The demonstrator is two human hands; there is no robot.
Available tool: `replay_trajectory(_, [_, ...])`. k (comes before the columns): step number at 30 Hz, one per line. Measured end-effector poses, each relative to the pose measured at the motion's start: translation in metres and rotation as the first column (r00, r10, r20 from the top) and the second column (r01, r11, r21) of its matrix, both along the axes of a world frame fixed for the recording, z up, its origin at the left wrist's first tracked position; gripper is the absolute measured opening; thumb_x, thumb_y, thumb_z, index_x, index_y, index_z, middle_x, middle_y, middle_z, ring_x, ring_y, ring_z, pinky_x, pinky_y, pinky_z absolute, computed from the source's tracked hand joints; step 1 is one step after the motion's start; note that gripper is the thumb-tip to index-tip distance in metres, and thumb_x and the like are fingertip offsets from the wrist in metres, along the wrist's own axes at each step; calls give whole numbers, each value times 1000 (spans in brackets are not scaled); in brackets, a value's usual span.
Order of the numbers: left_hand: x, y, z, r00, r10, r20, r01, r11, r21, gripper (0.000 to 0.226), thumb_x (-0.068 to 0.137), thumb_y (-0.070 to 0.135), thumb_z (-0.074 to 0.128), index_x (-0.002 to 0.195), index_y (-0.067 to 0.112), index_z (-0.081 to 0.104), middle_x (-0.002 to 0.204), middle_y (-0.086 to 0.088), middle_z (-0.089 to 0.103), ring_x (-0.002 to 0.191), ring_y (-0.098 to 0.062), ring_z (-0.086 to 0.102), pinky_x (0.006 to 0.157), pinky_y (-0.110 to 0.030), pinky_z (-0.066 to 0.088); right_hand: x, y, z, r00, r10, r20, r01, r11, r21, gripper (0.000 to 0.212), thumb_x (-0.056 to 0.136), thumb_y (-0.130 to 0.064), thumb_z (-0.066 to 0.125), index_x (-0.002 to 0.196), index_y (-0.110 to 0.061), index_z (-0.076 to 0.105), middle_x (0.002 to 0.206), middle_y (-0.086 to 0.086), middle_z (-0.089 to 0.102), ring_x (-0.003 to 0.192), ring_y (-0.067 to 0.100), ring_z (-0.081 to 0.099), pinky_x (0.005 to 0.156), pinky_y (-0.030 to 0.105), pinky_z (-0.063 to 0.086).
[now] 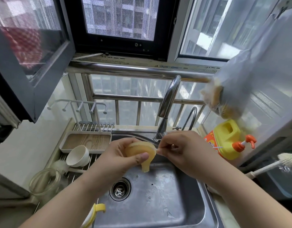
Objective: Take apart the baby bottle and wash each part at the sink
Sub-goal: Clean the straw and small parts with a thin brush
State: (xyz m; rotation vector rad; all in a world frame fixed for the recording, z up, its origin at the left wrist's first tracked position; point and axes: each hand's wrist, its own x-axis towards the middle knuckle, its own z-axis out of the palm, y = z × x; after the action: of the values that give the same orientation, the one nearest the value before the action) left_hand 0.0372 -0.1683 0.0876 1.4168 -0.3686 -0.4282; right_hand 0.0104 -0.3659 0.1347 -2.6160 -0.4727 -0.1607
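We count two hands, the left hand (120, 157) and the right hand (183, 152), over one steel sink (188, 203) with one drain (120, 188). We see one yellowish nipple (142, 155), two faucets (168, 102), one white cap (78, 155), one glass bottle body (45, 181), one yellow detergent jug (227, 139) and one bottle brush (273, 165).

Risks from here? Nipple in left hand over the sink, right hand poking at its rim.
1. The left hand holds the wet silicone nipple above the open drain; a slip could drop it there.
2. The right hand pinches a thin white piece, too small to identify, which could fall into the sink and be lost.
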Motion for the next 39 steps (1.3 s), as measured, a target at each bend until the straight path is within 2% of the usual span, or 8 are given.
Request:
replay_trajectory(7, [-1, 3, 0, 987, 32, -158, -64, 977, -203, 54, 30, 45, 94, 76, 23, 76, 83, -4, 73, 80, -15, 70, 74, -24, 57, 1, -1, 0, 1000, 3, -6, -3, 997, 82, 13, 79, -41, 59, 72, -30, 62, 62, -21, 51, 65, 3, 51, 61, 35, 50])
replay_trajectory(10, [-3, 1, 0, 982, 4, -187, -34, 987, -157, 61, 34, 47, 93, 85, 19, 76, 93, -10, 73, 87, -21, 69, 81, -30, 57, 0, 6, -2, 999, -1, 39, -3, 995, 101, 15, 80, -41, 60, 73, -28, 64, 61, -18, 52, 64, 5, 51, 60, 36, 48])
replay_trajectory(15, [1, 7, -5, 927, -11, -375, -114, 944, -310, 83, 41, 36, 94, 109, 0, 63, 113, -24, 65, 100, -32, 66, 87, -42, 54, -5, 1, -13, 999, -44, -11, 44, 996, 84, 13, 79, -43, 59, 78, -31, 62, 63, -19, 53, 67, 5, 53, 61, 37, 49])
replay_trajectory(21, [-2, 14, -10, 895, -12, -446, -176, 909, -379, 82, 59, 35, 87, 121, -5, 52, 113, -26, 64, 97, -29, 67, 74, -36, 57, -3, 18, -20, 998, -45, -33, 49, 993, 104, 11, 84, -30, 68, 73, -27, 66, 65, -13, 58, 67, 8, 54, 62, 34, 48])
replay_trajectory(23, [-4, 17, -12, 886, 29, -463, -215, 910, -354, 60, 76, 29, 69, 121, -6, 51, 110, -25, 65, 95, -28, 68, 73, -34, 58, -1, 25, -23, 997, -69, -36, 73, 989, 126, 10, 84, -28, 69, 73, -25, 68, 65, -11, 59, 66, 9, 55, 62, 31, 47])
replay_trajectory(26, [-3, 28, -15, 851, 143, -505, -342, 881, -327, 48, 78, 20, 56, 121, -2, 51, 107, -24, 67, 94, -31, 68, 74, -35, 59, -3, 43, -31, 995, 24, -102, -19, 998, 55, 10, 86, -31, 66, 79, -25, 68, 66, -15, 52, 68, 7, 52, 65, 27, 46])
replay_trajectory(34, [-11, 57, -27, 782, 354, -513, -453, 888, -78, 31, 85, 3, 57, 116, 8, 55, 112, -14, 63, 90, -21, 65, 83, -37, 55, 7, 45, -39, 950, -113, -292, 118, 993, 1, 16, 89, -29, 62, 73, -33, 62, 63, -12, 61, 62, 1, 57, 56, 11, 44])
replay_trajectory(39, [-27, 81, -44, 857, 355, -373, -368, 929, 39, 44, 69, 3, 76, 110, 4, 61, 105, -15, 69, 94, -22, 66, 82, -30, 54, 7, 65, -57, 867, -107, -487, 255, 934, 249, 9, 87, -30, 64, 96, -32, 68, 76, -12, 68, 65, -5, 59, 58, 9, 45])
